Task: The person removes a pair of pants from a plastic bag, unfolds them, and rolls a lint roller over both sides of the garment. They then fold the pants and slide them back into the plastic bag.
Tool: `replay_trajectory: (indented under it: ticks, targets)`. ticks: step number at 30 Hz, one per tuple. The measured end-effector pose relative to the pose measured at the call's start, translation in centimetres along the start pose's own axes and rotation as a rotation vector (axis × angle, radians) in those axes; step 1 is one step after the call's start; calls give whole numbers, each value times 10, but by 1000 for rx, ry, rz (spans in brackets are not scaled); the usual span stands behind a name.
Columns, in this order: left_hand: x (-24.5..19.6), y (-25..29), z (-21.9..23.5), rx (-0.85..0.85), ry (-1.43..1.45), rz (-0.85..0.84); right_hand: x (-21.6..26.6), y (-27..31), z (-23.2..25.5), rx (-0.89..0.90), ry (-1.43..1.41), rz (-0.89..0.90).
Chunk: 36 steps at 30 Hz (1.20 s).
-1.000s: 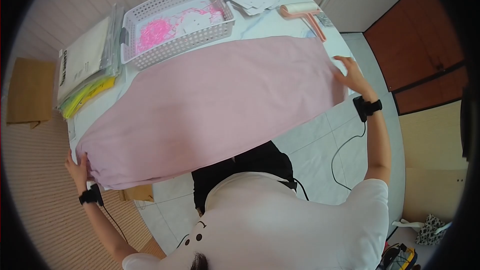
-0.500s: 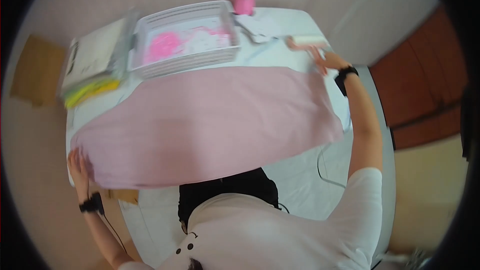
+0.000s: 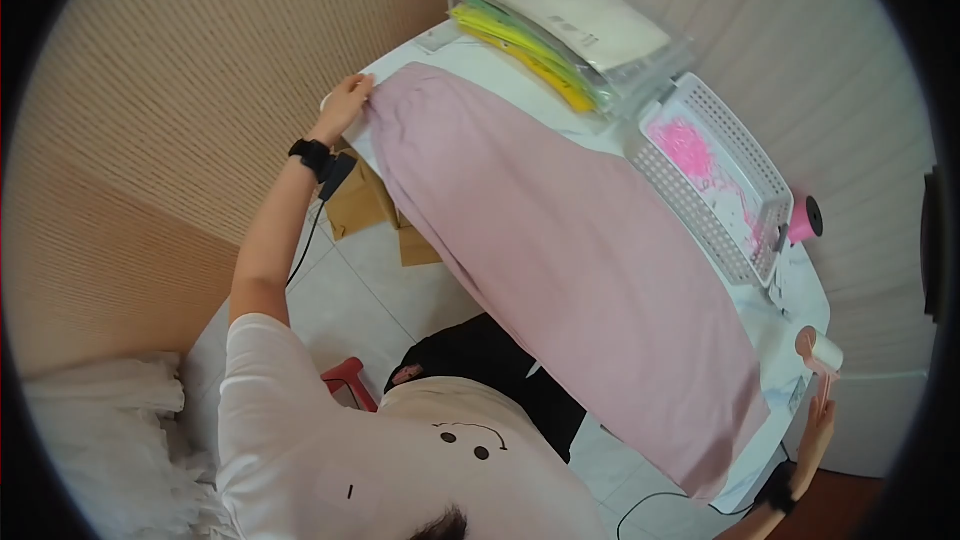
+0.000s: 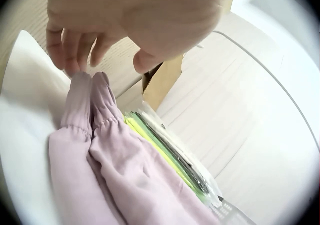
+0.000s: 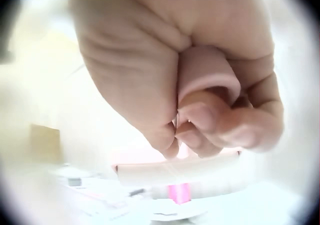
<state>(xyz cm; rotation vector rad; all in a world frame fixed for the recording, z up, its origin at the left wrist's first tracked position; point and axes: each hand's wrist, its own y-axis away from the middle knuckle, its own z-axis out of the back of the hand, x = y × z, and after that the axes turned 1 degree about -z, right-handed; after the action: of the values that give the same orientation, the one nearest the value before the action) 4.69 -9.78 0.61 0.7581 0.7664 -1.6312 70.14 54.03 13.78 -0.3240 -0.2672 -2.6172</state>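
A pair of pale pink trousers lies stretched along the white table, its legs together. Two gathered cuffs show side by side in the left wrist view. My left hand is at this cuff end, fingertips right at the cuff edge and thumb held apart. At the other end of the table, my right hand grips a lint roller by its pink handle. The right wrist view has the fingers curled round that handle, with the pale roller head beyond them.
Behind the trousers stands a white perforated basket holding pink scraps. Bagged garments are stacked near the cuff end. A pink ribbon spool is past the basket. Cardboard lies below the table edge.
My right hand has moved from the trousers' edge to the lint roller and now grips it. The left hand stays at the cuff end. The head view has turned toward the left.
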Motion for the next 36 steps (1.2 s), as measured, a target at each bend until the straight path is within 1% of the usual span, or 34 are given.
replay_trajectory:
  ticks: [1, 3, 4, 5, 6, 7, 8, 9, 10, 11, 12, 13, 16, 18, 19, 22, 24, 27, 28, 30, 31, 33, 36]
  targets:
    - [-7, 0, 0, 91, -21, 1, 46, 21, 0, 10, -16, 41]
    - [-21, 7, -4, 134, -8, 24, 102, 44, -24, -85, -365, 464]
    - [-23, 9, -4, 156, 1, 35, 150, 55, -34, -50, -348, 547]
    - [-17, 5, -9, 177, 106, 28, 208, 66, -41, -18, -220, 657]
    - [-7, -1, -15, 196, 211, 15, 251, 70, -51, 84, -170, 623]
    - [-1, -6, -21, 221, 318, 5, 285, 63, -73, 98, -179, 694]
    - [6, -9, -24, 219, 343, 5, 328, 65, -92, 129, -158, 817]
    - [10, -10, -26, 218, 369, 5, 366, 67, -110, 188, -136, 849]
    - [15, -13, -30, 220, 397, 7, 397, 55, -137, 205, -136, 1037]
    - [22, -15, -34, 167, 319, -39, 432, 52, -156, 294, -119, 1105]
    - [31, -17, -38, 110, 240, -88, 461, 47, -179, 292, -120, 1196]
    - [35, -17, -40, 51, 161, -137, 489, 43, -202, 291, -132, 1227]
    - [28, -8, -37, -9, 141, -147, 553, 28, -267, 222, -206, 1320]
    - [27, -10, -37, -45, 147, -150, 578, 36, -273, 203, -162, 1318]
    - [20, -3, -36, -64, 150, -145, 583, 39, -274, 197, -138, 1312]
    - [20, 1, -42, -63, 223, -134, 583, 43, -271, 206, -80, 1307]
    - [16, 0, -43, -65, 250, -110, 579, 45, -258, 179, -116, 1324]
    - [38, -12, -48, -18, 404, -108, 588, 47, -258, 115, -211, 1373]
    - [30, -8, -43, 0, 461, -75, 592, 48, -262, 93, -251, 1386]
    - [8, 7, -35, 47, 574, -2, 603, 45, -273, 122, -185, 1391]
    - [13, 3, -32, 83, 576, 2, 607, 45, -276, 141, -152, 1390]
    - [25, -5, -28, 153, 585, 20, 600, 40, -281, 137, -135, 1393]
    - [34, -12, -34, 130, 500, -14, 585, 38, -273, 140, -49, 1382]
